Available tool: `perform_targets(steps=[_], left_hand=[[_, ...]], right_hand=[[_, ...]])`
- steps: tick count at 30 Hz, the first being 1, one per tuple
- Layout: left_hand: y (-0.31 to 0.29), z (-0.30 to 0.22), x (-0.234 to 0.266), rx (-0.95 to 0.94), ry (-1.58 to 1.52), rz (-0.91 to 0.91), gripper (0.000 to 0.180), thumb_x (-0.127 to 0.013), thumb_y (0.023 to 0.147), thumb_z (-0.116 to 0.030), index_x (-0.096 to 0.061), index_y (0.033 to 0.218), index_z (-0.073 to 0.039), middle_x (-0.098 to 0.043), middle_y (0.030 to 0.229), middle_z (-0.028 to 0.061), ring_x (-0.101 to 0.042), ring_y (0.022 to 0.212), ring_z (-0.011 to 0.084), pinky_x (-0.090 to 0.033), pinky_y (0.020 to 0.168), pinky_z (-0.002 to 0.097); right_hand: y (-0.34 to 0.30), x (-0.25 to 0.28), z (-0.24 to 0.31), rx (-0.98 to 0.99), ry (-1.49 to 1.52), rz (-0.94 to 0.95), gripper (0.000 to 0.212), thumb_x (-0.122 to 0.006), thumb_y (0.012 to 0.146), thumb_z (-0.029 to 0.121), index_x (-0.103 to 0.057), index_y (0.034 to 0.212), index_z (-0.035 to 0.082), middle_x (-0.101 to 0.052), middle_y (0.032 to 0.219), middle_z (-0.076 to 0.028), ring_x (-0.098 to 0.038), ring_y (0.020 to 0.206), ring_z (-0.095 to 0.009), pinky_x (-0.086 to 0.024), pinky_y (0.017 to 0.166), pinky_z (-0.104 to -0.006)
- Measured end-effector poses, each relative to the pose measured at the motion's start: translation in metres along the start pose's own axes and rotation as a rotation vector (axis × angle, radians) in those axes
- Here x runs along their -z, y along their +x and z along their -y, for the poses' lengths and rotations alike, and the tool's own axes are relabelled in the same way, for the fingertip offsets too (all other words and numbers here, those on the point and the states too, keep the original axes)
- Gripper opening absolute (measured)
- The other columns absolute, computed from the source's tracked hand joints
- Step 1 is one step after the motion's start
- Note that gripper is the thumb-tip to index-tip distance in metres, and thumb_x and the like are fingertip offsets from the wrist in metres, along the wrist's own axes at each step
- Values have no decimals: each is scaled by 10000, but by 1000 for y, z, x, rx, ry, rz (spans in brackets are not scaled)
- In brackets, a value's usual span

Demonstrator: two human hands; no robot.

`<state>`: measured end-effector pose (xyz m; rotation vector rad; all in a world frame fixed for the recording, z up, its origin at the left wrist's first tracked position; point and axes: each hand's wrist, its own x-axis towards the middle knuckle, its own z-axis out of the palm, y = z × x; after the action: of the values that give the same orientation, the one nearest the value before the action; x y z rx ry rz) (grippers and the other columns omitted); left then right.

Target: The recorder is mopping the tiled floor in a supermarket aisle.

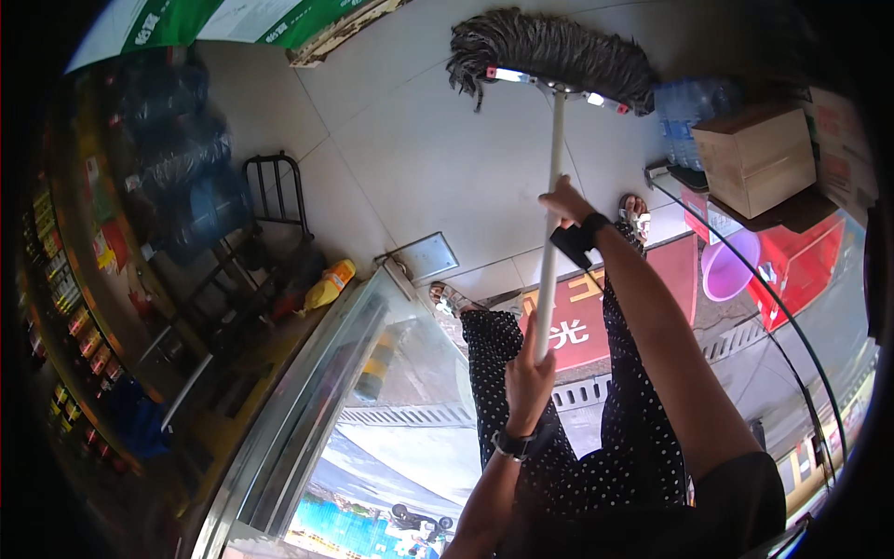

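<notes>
A mop (551, 261) with a long pale handle runs from near my body out to the floor ahead. Its wide head of dark grey strands (559, 51) lies on the tiles at the top of the view, under a clamp bar with white and red ends. My left hand (529, 384) is wrapped round the lower part of the handle, close to my body. Farther up, my right hand (568, 203) grips the handle, fingers closed about it. Each wrist wears a dark band, and a black object hangs by the right wrist.
A red mat (605, 335) lies between my legs at the doorway. Right of it are a purple basin (731, 265), a red crate (810, 265) and a cardboard box (756, 163). On the left stand a glass door (307, 401), a hand truck (277, 191), wrapped bottles (200, 205) and shelves.
</notes>
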<state>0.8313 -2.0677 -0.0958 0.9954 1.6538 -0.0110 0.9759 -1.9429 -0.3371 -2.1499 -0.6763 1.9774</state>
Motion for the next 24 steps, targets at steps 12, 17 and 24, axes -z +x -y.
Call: perform_targets(steps=[12,17,24], left_hand=[[-156,123,70,541,68,106,653,-495,661,-41,-354,1282,-181,-573,993,195,-563,868,306,-453,746,366],[-195,162,104,571,191,91,675,-506,612,-33,-384,1269,-121,-604,928,186,-599,751,237,-465,678,316],[-181,157,119,634,227,163,669,-497,630,-51,-369,1277,-166,-590,963,187,-586,819,280,-461,713,353]], right_hand=[[-143,-196,-112,-216,-170,396,899,-552,687,210,53,1188,-227,-505,926,-341,-598,746,-315,-500,555,-348],[-184,-269,-167,-386,62,473,751,-609,715,225,-66,1085,-140,-551,687,-194,-567,462,-239,-461,336,-309],[-197,-290,-162,-431,104,480,685,-601,713,221,-139,1035,-169,-553,731,-201,-590,526,-279,-493,351,-320]])
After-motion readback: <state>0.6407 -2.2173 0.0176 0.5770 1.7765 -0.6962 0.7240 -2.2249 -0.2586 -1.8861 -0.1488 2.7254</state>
